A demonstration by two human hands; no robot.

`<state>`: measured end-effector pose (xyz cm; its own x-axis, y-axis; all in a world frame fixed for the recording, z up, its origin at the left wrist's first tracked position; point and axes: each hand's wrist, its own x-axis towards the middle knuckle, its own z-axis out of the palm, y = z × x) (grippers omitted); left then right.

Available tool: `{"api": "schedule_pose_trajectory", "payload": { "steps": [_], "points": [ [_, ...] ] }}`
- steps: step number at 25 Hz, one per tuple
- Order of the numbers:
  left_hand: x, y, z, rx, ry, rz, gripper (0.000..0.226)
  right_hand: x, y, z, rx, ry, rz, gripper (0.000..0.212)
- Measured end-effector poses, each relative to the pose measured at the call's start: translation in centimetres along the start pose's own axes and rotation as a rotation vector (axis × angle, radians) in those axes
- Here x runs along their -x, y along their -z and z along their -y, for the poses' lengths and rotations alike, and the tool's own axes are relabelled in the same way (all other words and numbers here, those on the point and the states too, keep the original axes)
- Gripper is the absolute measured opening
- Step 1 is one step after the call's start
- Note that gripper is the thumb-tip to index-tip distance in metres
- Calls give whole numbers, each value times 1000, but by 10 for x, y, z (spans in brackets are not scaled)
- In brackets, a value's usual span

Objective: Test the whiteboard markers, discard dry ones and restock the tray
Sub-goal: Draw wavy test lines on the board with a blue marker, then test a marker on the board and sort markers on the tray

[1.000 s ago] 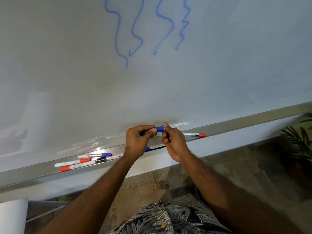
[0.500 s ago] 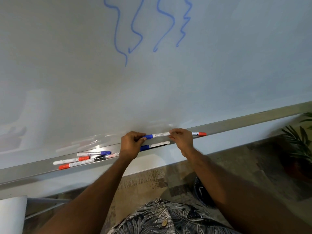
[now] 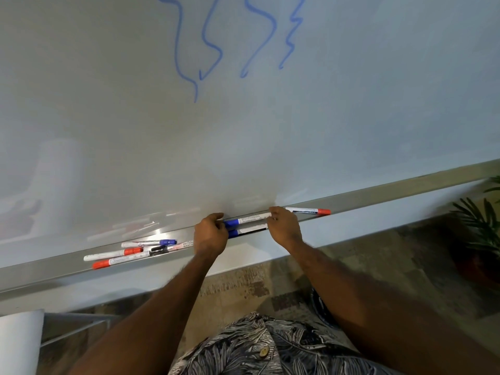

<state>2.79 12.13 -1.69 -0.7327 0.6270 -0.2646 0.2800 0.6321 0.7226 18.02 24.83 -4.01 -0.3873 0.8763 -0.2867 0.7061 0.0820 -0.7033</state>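
Spare markers (image 3: 130,253) lie toward the left end of the tray (image 3: 54,269); mid-tray my left hand (image 3: 211,235) pinches the blue marker (image 3: 250,220) at its cap, my right hand (image 3: 285,226) its tail (a second marker (image 3: 251,230) lies just in front); a red marker (image 3: 308,211) lies rightward

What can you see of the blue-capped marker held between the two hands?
The blue-capped marker is a slim white barrel, plastic by its look, with small print and a blue cap on. It runs along the tray, cap leftward. The left hand holds the cap end; the right hand pinches the other end. A second blue marker lies just in front, parallel.
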Motion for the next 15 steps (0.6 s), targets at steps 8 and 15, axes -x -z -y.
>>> {"api": "schedule_pose_trajectory", "payload": {
  "steps": [8,15],
  "points": [
    [6,2,6,-90,16,99,46,6,-5,-5,149,87,109,40],
    [12,11,5,-142,-35,44,42,7,21,-19,155,220,-79,16]
  ]
}}
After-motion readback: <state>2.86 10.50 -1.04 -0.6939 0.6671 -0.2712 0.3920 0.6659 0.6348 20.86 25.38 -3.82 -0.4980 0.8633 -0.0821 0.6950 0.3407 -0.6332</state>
